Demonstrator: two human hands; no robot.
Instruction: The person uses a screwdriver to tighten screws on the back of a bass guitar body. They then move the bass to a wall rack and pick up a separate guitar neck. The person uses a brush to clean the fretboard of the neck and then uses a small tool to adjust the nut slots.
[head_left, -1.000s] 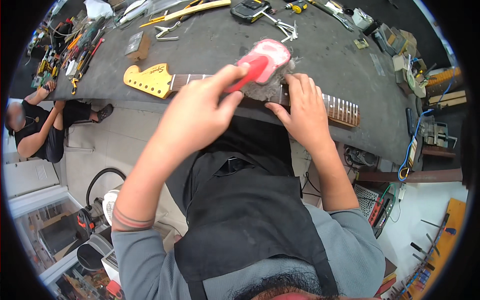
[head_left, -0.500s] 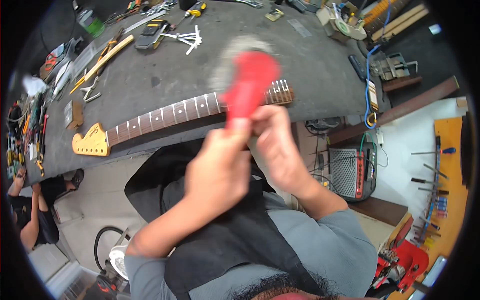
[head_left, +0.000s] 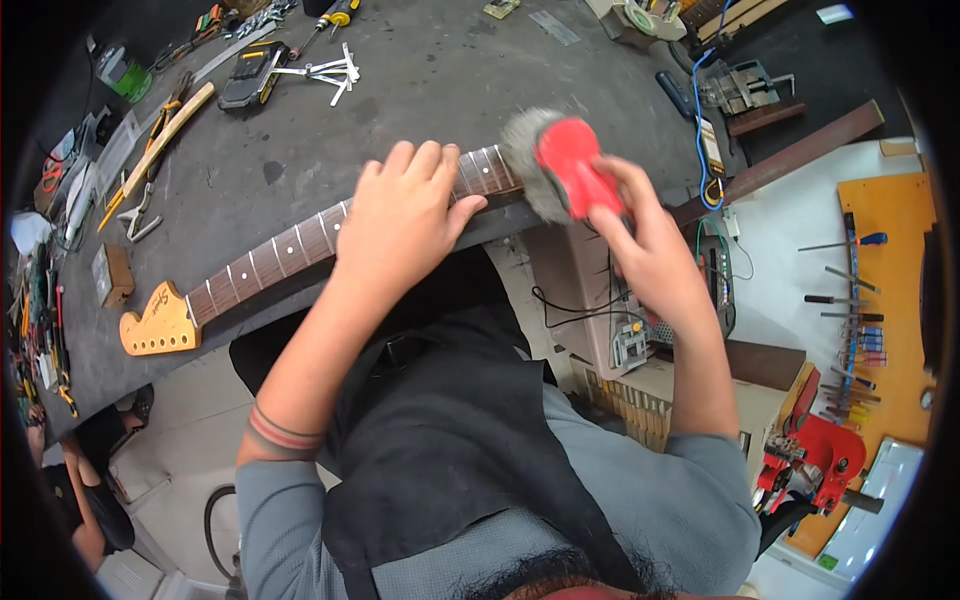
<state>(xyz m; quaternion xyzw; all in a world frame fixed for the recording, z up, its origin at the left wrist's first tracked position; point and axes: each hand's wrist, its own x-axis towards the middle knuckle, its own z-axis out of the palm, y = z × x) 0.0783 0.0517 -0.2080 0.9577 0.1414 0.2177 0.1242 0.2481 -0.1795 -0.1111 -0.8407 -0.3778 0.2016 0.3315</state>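
A detached guitar neck, with a dark fretboard [head_left: 283, 257] and a pale yellow headstock [head_left: 158, 322], lies diagonally along the bench's near edge. My left hand [head_left: 398, 205] grips it toward the heel, fingers over the far edge and thumb along the near side; part of the fretboard is hidden beneath it. My right hand [head_left: 645, 245] holds a red-handled duster [head_left: 575, 160], whose grey, fluffy fibres are slightly blurred and overlap the neck's right end.
The dark bench [head_left: 420, 80] bears pliers [head_left: 140, 220], a tool case [head_left: 247, 75], feeler gauges [head_left: 340, 70] and a small box [head_left: 112, 275]. Tools hang on an orange board [head_left: 880, 260] at right, above a red tool [head_left: 820, 460]. A seated person [head_left: 85, 500] is at lower left.
The red duster has passed from my left hand to my right and moved rightward. My left hand has moved onto the neck. The view has turned, showing more of the right-hand wall.
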